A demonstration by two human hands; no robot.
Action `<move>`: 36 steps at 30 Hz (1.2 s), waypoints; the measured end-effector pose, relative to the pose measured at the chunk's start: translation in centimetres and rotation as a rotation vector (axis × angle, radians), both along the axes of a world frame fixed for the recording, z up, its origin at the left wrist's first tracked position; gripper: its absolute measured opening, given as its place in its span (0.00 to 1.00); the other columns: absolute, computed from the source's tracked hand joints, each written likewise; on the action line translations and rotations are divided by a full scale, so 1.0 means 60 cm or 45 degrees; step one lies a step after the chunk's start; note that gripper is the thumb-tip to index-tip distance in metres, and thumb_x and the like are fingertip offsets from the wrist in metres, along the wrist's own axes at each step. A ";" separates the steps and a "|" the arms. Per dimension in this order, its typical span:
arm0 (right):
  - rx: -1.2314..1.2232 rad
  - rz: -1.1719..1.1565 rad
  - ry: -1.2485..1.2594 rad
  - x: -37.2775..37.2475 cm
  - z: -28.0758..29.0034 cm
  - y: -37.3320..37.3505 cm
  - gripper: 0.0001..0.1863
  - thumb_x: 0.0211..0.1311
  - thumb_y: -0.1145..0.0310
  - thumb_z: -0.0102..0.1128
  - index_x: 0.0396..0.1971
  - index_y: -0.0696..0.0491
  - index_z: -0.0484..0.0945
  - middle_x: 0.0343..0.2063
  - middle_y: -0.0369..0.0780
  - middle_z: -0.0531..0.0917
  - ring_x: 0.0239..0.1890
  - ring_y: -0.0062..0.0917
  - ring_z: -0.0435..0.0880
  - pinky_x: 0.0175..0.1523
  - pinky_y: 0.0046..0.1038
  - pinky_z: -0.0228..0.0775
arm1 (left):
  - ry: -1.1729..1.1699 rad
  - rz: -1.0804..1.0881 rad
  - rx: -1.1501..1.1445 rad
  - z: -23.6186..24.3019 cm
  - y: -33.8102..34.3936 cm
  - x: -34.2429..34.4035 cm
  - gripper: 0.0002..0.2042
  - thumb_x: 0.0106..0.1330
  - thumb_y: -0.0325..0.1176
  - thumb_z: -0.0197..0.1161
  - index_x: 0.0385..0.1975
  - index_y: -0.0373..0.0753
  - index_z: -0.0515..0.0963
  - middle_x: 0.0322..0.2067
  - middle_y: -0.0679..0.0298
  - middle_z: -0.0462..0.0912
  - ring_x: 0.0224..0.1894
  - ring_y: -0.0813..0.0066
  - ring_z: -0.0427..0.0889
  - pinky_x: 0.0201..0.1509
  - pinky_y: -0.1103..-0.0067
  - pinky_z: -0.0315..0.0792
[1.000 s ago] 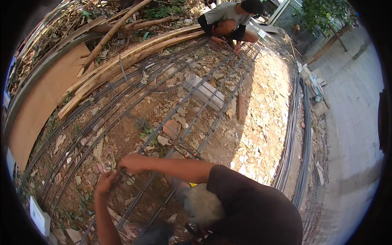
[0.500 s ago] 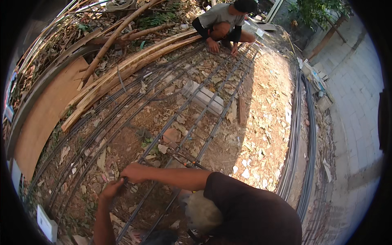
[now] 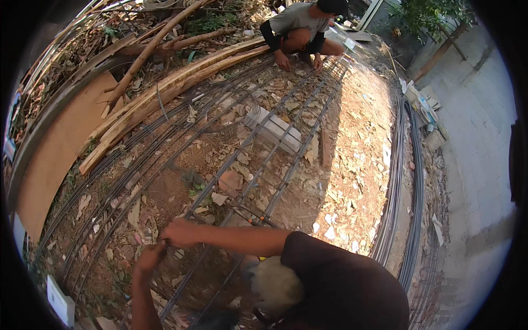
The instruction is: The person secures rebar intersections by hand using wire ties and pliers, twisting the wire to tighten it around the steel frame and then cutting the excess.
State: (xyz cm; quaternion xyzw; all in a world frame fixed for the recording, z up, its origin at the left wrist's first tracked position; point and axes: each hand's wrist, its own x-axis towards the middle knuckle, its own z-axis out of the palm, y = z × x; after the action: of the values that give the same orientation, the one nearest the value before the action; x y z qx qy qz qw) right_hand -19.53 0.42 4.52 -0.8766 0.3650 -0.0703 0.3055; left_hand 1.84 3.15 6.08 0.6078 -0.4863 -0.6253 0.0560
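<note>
Both hands have drawn closer together over the last second, the left fingers now meeting, or almost meeting, the right, while the crouching co-worker's [image 3: 300,25] hands at the far end have spread wider apart. Left hand [image 3: 147,258] and right hand [image 3: 180,232] are over the line of the leftmost bar [image 3: 221,171] of a steel lattice on the littered ground; its long axis runs from the lower left up and rightward to the co-worker. That bar leads away from just beyond the right knuckles, so the right hand is nearer its visible length, with the left hand lower and farther left. Fingers are curled on both sides, but the meeting point is blurred: I cannot tell whether either grip is clamped on the bar, on something thin, or on nothing. Just above the right forearm, a dark tool with orange parts [image 3: 253,220] lies by the lattice. Farther up, the bars pass over a pale block [image 3: 282,137].
</note>
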 end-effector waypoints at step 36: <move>0.187 -0.099 0.143 0.038 0.024 0.003 0.14 0.57 0.65 0.61 0.40 0.57 0.82 0.29 0.50 0.84 0.35 0.45 0.83 0.42 0.39 0.71 | -0.768 1.262 -0.905 0.046 0.232 0.288 0.20 0.70 0.45 0.60 0.31 0.29 0.83 0.19 0.60 0.82 0.22 0.76 0.77 0.29 0.76 0.71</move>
State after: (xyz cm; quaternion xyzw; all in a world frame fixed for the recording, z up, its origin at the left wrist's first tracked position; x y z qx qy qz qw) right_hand -17.25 0.58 5.96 -0.8397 0.4194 -0.0058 0.3450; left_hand 19.11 17.10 8.85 0.8513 -0.3206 -0.1311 0.3940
